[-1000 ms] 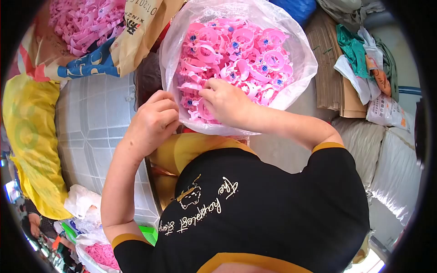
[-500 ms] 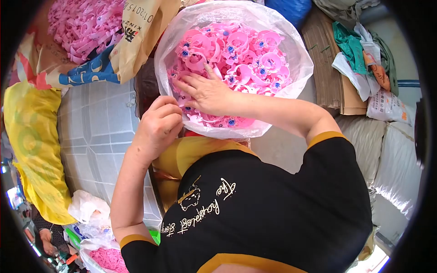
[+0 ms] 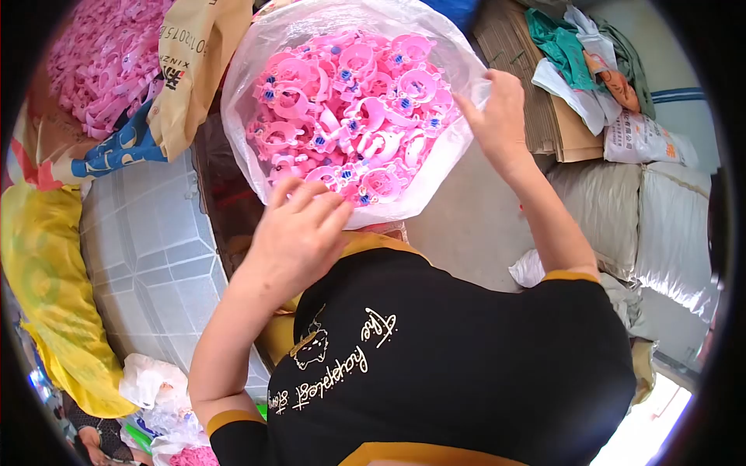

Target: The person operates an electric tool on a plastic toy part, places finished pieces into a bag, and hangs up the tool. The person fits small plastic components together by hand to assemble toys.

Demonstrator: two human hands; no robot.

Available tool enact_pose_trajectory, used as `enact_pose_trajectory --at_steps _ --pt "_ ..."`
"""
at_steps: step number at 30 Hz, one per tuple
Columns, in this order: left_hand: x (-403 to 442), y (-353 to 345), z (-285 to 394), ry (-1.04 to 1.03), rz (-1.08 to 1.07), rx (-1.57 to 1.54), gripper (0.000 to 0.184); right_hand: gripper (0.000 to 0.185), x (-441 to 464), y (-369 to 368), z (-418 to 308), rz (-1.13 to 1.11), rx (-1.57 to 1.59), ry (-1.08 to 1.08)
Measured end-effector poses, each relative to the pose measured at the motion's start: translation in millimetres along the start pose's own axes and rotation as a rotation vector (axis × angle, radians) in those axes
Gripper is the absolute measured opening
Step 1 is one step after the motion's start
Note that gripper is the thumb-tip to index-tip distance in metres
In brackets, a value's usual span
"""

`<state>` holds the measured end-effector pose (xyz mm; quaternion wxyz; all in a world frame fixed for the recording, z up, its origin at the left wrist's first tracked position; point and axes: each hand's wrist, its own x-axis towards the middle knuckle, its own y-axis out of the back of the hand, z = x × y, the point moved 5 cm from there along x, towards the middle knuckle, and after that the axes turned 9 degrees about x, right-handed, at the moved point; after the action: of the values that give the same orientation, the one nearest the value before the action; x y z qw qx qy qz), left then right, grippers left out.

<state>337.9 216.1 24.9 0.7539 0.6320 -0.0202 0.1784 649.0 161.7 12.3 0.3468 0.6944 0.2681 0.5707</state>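
Observation:
A translucent white plastic bag [image 3: 448, 167] stands wide open at the top middle, full of pink plastic pieces [image 3: 361, 101], some with small blue parts. At its right rim is my right hand [image 3: 499, 116], thumb and fingers closed on the edge of the plastic. My left hand [image 3: 301, 229] lies at the near left rim, its fingers apart and bent over the edge beside the pink pieces. Nothing shows between the left fingers; their tips are partly over the pieces.
Upper left, a brown printed sack [image 3: 203, 70] holds more pink pieces. A yellow sack [image 3: 47, 272] lies by a tiled surface [image 3: 155, 256]. Stacked cardboard [image 3: 536, 101], a green bag [image 3: 561, 48] and white bales [image 3: 594, 210] stand right. Part of another person [image 3: 89, 435] shows lower left.
My right hand has left the pink pieces and moved right to the bag's rim. My left hand has opened and turned over the near rim. The view has shifted, so the bag appears further left.

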Motion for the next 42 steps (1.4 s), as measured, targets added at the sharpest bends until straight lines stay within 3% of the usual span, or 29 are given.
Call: enact_pose_trajectory --at_steps 3,6,10,14,17,19,20,23,26,28,33,39,42 --pt "14.7 -34.3 18.8 -0.055 -0.067 0.117 0.034 0.036 -51.3 -35.6 70.4 -0.197 0.466 -0.916" --pt "23.0 -47.2 28.7 -0.175 -0.093 0.109 0.022 0.026 -73.8 -34.8 70.2 -0.332 1.211 -1.309" --pt "29.8 -41.4 41.4 -0.208 -0.028 0.007 0.016 0.018 -65.4 -20.3 103.2 -0.307 1.119 -1.149" --pt "35.7 -39.2 42.5 -0.225 -0.077 -0.221 0.01 0.021 -29.7 -6.4 76.5 -0.129 0.601 -0.667" --pt "49.6 -33.6 21.9 0.004 -0.118 -0.405 0.005 0.026 -33.7 -6.3 75.7 -0.133 0.659 -0.693" --pt "77.9 -34.0 -2.4 0.068 -0.225 -0.166 0.018 0.024 -39.7 -17.7 76.7 -0.128 0.812 -0.707" --pt "90.7 -37.0 -13.0 0.04 -0.078 -0.139 0.026 0.023 -42.9 -22.2 75.6 -0.13 0.886 -0.717" --pt "129.2 -81.1 -24.8 -0.037 -0.024 -0.034 0.046 0.017 -40.7 -11.1 51.1 -0.171 1.11 -0.872" --pt "150.6 -128.8 -7.4 0.068 -0.136 0.032 0.061 0.017 -46.9 -5.0 48.4 -0.116 1.3 -1.077" --pt "151.9 -134.3 0.8 -0.001 -0.203 0.048 0.067 0.017 -50.5 -3.2 59.8 -0.043 1.366 -1.158" --pt "138.4 -147.4 30.9 -0.15 -0.324 0.045 0.067 0.014 -39.6 -28.2 67.8 0.03 1.476 -1.144" --pt "146.1 -143.1 6.2 -0.013 -0.351 -0.025 0.07 0.011 -17.6 -39.2 34.7 0.018 1.527 -0.967" --pt "144.0 -138.7 0.4 -0.008 -0.306 -0.078 0.067 0.018 -14.6 -40.1 54.4 0.016 1.458 -0.91"
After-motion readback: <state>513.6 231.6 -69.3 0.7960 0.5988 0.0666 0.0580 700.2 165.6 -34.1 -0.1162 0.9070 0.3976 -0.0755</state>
